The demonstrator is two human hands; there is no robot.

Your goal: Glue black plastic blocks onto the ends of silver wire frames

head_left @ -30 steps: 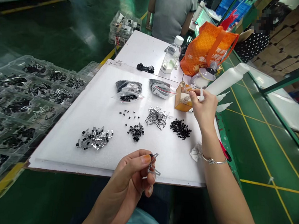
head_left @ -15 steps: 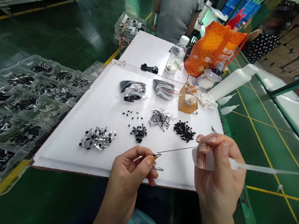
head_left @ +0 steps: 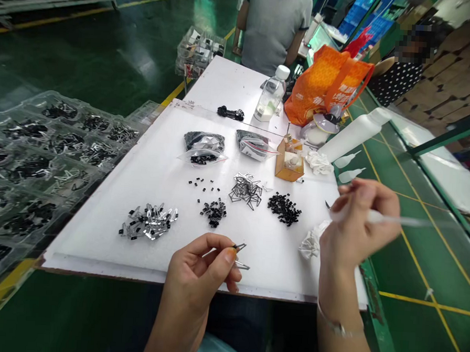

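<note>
My left hand [head_left: 198, 274], at the table's front edge, is closed, with thumb and forefinger pinching a small V-shaped metal wire piece [head_left: 243, 265]. The wire's two prongs point right, and something dark shows where the fingers grip it. Raised over the table's right edge, my right hand [head_left: 362, 219] is closed round a translucent white dropper bottle [head_left: 378, 217]. The bottle's thin end extends right and is blurred by motion. Beneath that hand lies a crumpled white tissue [head_left: 310, 242]. Nearest in front of my left hand is a heap of small black pieces [head_left: 214, 213].
Bent wires [head_left: 245, 191], black bits [head_left: 284, 209] and assembled clips [head_left: 149, 221] lie in heaps. Behind stand two plastic bags of parts [head_left: 204, 145], a wooden box [head_left: 289, 168], a white bottle [head_left: 353, 136] and an orange bag [head_left: 326, 86]. Divided trays [head_left: 65, 172] flank the left.
My right hand has moved up and right, away from my left hand, with the dropper bottle. The thin dark rod between the hands no longer shows. The tissue has come into view.
</note>
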